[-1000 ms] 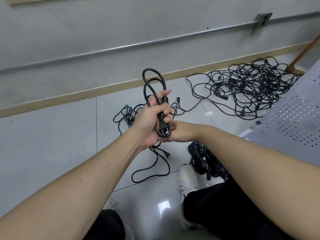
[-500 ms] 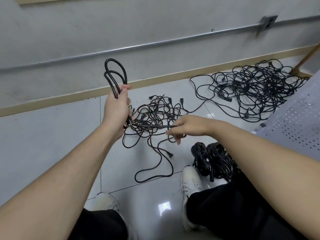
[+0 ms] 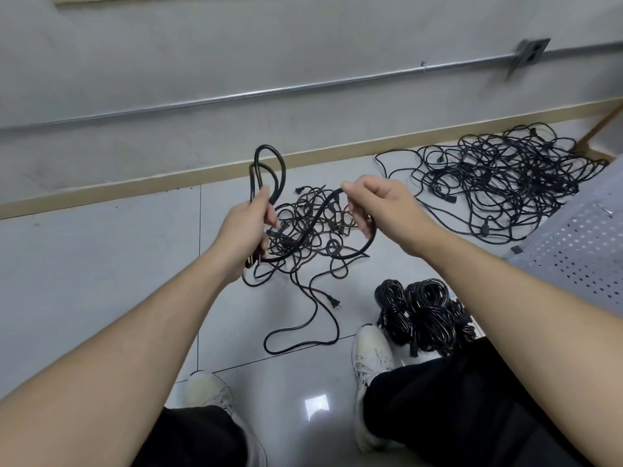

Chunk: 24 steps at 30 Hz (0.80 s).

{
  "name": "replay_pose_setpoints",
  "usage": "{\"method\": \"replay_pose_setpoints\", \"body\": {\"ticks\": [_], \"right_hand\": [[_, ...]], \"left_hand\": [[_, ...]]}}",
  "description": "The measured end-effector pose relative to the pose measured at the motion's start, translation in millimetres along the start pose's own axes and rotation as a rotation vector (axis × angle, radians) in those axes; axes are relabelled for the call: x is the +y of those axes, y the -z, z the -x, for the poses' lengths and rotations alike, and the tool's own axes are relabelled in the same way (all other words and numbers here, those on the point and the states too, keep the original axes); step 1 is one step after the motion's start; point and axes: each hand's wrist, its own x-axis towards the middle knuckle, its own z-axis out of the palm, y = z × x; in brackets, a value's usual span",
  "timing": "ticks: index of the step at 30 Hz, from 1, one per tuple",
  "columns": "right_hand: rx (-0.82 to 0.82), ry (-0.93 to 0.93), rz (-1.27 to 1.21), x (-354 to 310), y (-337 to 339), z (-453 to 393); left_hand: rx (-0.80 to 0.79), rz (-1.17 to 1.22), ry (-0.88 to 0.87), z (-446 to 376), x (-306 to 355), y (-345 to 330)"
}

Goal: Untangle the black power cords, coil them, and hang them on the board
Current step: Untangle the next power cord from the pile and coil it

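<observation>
Head view. A black power cord point(image 3: 305, 230) is held above the tiled floor point(image 3: 101, 264), spanning both hands. Its gathered loops are gripped in the curled fingers of the left hand point(image 3: 244, 227); its free run is pinched by the right hand point(image 3: 381, 210). A small tangle point(image 3: 303, 251) lies below, a larger tangle point(image 3: 505, 176) toward the far right wall, coiled bundles point(image 3: 421, 311) beside the right shoe point(image 3: 371, 352).
</observation>
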Motion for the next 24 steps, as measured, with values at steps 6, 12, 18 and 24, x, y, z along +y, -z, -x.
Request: {"method": "replay_pose_setpoints", "body": {"ticks": [6,12,18,24], "right_hand": [[0.046,-0.021,-0.103,-10,-2,-3],[0.009,0.000,-0.189,-13,-13,-4],[0.280,-0.005,-0.092,-5,-18,-12],[0.223,-0.133,-0.344,-9,-23,-13]], "left_hand": [[-0.182,-0.046,-0.011,12,5,-17],[-0.403,-0.084,-0.026,25,9,-24],[-0.460,-0.143,-0.015,30,13,-33],[-0.349,-0.251,-0.133,29,10,-38]]}}
